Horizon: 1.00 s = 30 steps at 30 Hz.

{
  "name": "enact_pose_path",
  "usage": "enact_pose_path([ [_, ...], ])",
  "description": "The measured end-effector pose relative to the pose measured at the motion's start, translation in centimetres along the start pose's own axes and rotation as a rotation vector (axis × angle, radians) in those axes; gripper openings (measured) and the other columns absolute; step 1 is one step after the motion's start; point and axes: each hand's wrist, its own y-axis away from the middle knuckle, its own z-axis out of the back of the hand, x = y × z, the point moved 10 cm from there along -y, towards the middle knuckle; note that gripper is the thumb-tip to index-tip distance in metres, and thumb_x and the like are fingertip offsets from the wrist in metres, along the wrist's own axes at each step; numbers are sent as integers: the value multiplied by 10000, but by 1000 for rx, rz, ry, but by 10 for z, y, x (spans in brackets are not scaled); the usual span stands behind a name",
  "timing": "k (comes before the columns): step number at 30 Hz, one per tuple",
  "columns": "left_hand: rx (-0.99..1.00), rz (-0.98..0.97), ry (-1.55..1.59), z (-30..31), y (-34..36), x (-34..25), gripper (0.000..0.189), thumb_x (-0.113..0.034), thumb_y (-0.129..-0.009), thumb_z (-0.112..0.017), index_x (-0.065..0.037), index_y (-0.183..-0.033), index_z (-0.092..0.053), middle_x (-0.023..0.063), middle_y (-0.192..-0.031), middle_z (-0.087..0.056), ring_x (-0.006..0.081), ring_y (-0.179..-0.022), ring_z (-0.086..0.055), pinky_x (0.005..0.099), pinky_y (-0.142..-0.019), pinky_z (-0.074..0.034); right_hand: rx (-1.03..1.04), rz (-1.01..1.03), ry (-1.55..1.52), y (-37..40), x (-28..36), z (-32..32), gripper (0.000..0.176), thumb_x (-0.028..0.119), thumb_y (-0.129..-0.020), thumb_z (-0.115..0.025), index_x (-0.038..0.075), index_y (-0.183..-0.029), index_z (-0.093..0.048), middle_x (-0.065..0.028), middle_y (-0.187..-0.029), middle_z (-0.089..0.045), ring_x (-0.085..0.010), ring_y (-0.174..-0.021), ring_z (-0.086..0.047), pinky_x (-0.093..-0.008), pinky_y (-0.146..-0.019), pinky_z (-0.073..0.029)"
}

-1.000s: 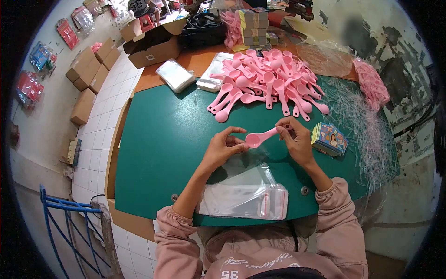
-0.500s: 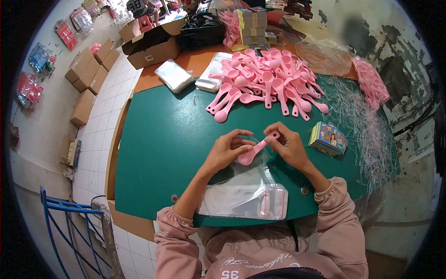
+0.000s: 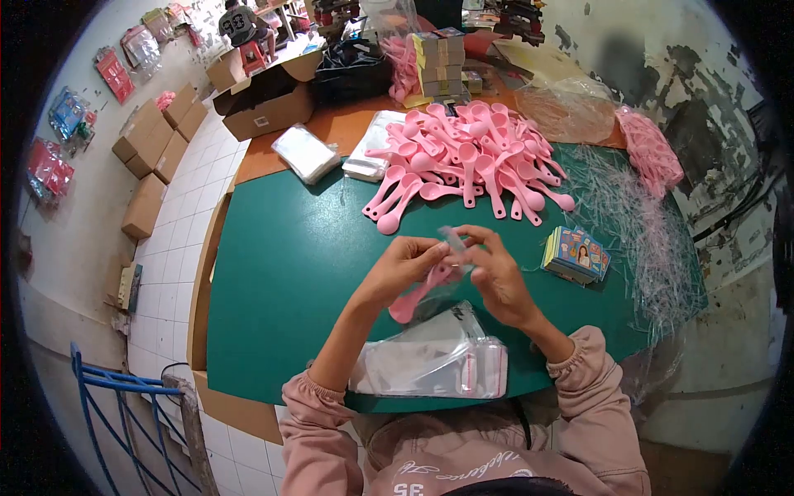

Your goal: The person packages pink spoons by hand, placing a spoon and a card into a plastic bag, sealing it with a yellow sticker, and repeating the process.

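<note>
A pink measuring spoon (image 3: 404,308) hangs bowl-down inside a clear plastic bag (image 3: 452,240) above the green table. My left hand (image 3: 403,266) is closed, pinching the bag near its upper end. My right hand (image 3: 501,279) has its fingers closed on the bag's top edge, slightly blurred; its palm faces inward. Below both hands lies a stack of clear plastic bags (image 3: 405,369) with adhesive flaps at the right end. Beyond them a large pile of pink spoons (image 3: 471,157) covers the back of the green surface.
Right of my hands sits a stack of printed cards (image 3: 579,255). Tangled clear plastic strands (image 3: 645,248) run down the right side. Two packs of clear bags (image 3: 306,154) lie back left, near an open cardboard box (image 3: 269,99). A person (image 3: 240,26) sits far off.
The spoon now sits inside the clear bag, lower and farther left, its bowl pointing down-left. My right hand has let go of its handle and moved to the bag's top.
</note>
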Motion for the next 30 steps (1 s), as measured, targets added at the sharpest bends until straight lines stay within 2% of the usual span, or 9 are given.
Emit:
enact_pose_path([
  [4, 25, -1, -56, -1, 7, -20, 319, -250, -920, -464, 43, -948, -588, 88, -840, -634, 116, -764, -609, 219, -657, -478, 40, -127, -96, -1, -12, 49, 332, 320, -852, -525, 16, -956, -610, -181, -1108, -500, -305, -978, -489, -361, -857, -390],
  [8, 30, -28, -18, 17, 10, -16, 339, -262, -914, -474, 48, -1004, -578, 116, -870, -638, 135, -796, -614, 225, -700, -485, -267, -726, 1095, 59, -70, 188, 371, 229, -767, -614, -5, -1051, -565, -215, -1022, -557, -333, -954, -523, -393, -807, -422],
  [12, 63, -34, -122, 11, 9, -16, 350, -268, -904, -486, 48, -1016, -589, 138, -883, -643, 160, -805, -625, 250, -708, -497, -175, -747, 986, 83, -103, 209, 362, 208, -759, -616, 11, -1054, -547, -231, -917, -587, -361, -874, -566, -417, -744, -443],
  [14, 67, -59, -111, 14, 6, -11, 345, -266, -903, -489, 44, -1010, -597, 134, -884, -644, 152, -803, -622, 247, -710, -494, -365, -617, 1007, 77, -77, 216, 328, 194, -757, -615, 14, -1024, -551, -227, -839, -602, -369, -800, -594, -419, -678, -458],
  [20, 75, -61, -152, 14, 8, -16, 330, -261, -902, -495, 30, -1006, -610, 113, -894, -648, 133, -811, -614, 237, -715, -487, -357, -696, 1314, 49, -23, 198, 225, 82, -767, -601, 30, -979, -544, -156, -769, -625, -305, -736, -625, -400, -632, -467],
  [21, 93, -45, -186, 13, 9, -14, 328, -260, -904, -492, 28, -1010, -609, 109, -898, -649, 132, -817, -613, 232, -715, -486, -347, -691, 1312, 40, -14, 188, 225, 82, -767, -601, 30, -979, -544, -156, -769, -625, -305, -736, -625, -400, -632, -467],
  [23, 103, -36, -168, 12, 8, -10, 325, -258, -905, -491, 25, -1009, -611, 104, -897, -649, 123, -810, -608, 226, -704, -483, -353, -310, 600, 9, 12, 139, 201, 77, -782, -604, 29, -964, -535, -106, -719, -613, -194, -694, -618, -339, -589, -469],
  [25, 127, -32, -157, 9, 7, -8, 322, -257, -906, -490, 23, -1008, -612, 99, -896, -650, 114, -804, -604, 219, -692, -480, -276, -194, 397, -10, 13, 100, 179, 103, -793, -614, 21, -932, -537, -65, -686, -597, -89, -638, -566, -258, -528, -447],
  [30, 83, -57, -162, 17, 9, -11, 334, -267, -909, -484, 27, -1009, -610, 83, -864, -649, 91, -766, -584, 208, -653, -465, -72, -393, -29, -28, -27, 55, 135, 113, -795, -621, 33, -876, -547, -24, -676, -592, -51, -556, -517, -221, -461, -399],
])
